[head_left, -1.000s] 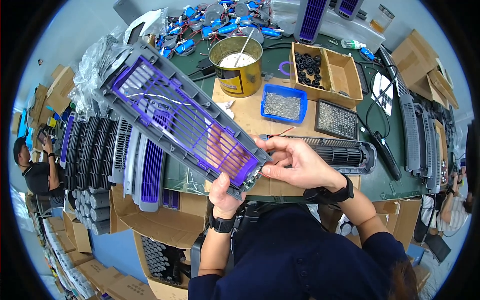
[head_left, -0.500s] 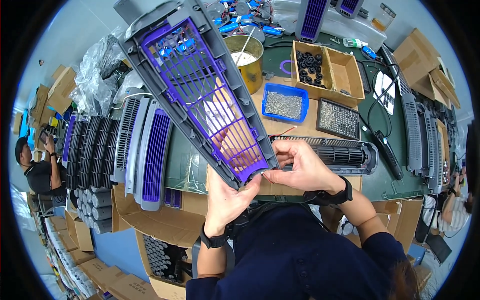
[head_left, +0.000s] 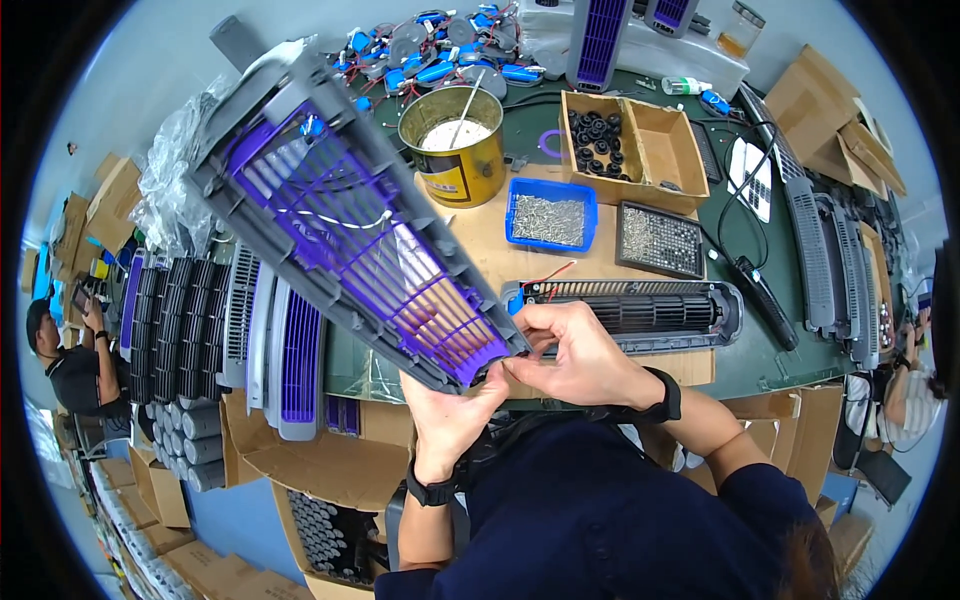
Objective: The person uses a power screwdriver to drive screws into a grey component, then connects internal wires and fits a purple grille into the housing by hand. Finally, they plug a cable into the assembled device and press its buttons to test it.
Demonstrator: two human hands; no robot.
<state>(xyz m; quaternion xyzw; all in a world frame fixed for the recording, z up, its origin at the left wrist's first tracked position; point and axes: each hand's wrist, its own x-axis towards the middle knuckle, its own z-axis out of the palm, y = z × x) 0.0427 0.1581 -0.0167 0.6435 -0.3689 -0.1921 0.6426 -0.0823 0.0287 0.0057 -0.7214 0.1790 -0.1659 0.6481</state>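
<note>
My left hand (head_left: 450, 420) grips the narrow lower end of a grey fan housing (head_left: 400, 345), which has a purple slatted grille (head_left: 345, 235). The housing is held tilted up over the bench, its wide end leaning to the far left. At the narrow end, by a dark fitting, the fingers of my right hand (head_left: 585, 350) are pinched together; what they hold there is hidden. Beyond my right hand lies another grey housing (head_left: 733, 312) with a black ribbed fan roller (head_left: 650, 308) inside, and a thin red wire (head_left: 562, 270) stands out near its left end.
A blue tray of screws (head_left: 552, 243), a dark tray of small metal parts (head_left: 660, 240), a cardboard box with black rings (head_left: 640, 140) and a yellow tin (head_left: 455, 165) stand farther back. Black fan rollers (head_left: 180, 330) stand at left. A black power strip (head_left: 765, 300) lies at right.
The housing's wide end has swung left and lower, uncovering the yellow tin. My right fingers stay at the narrow end; the red wire seen between them earlier is now hidden.
</note>
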